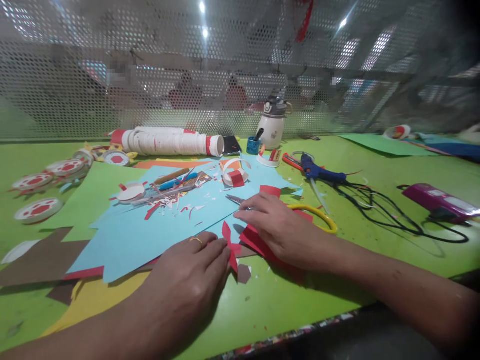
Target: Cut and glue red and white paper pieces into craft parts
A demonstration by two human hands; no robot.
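Observation:
My left hand (187, 272) lies low on the table with its fingers pressed together on a small red cut paper shape (228, 245) at the edge of a light blue sheet (142, 235). My right hand (275, 225) rests flat, fingers stretched, over a red paper sheet (262, 245) and over scissors whose metal blades (235, 199) stick out past the fingertips. The scissors' yellow handle loop (318, 216) shows behind the hand. Red and white paper snippets (168, 205) litter the blue sheet.
A stack of paper cups (168, 142) lies on its side at the back, beside a white bottle (273, 125) and a small blue pot (253, 145). A blue glue gun (318, 172) with a black cord and a purple device (438, 200) lie right. Red-and-white paper discs (37, 207) sit left. A perforated screen (225, 75) closes the back.

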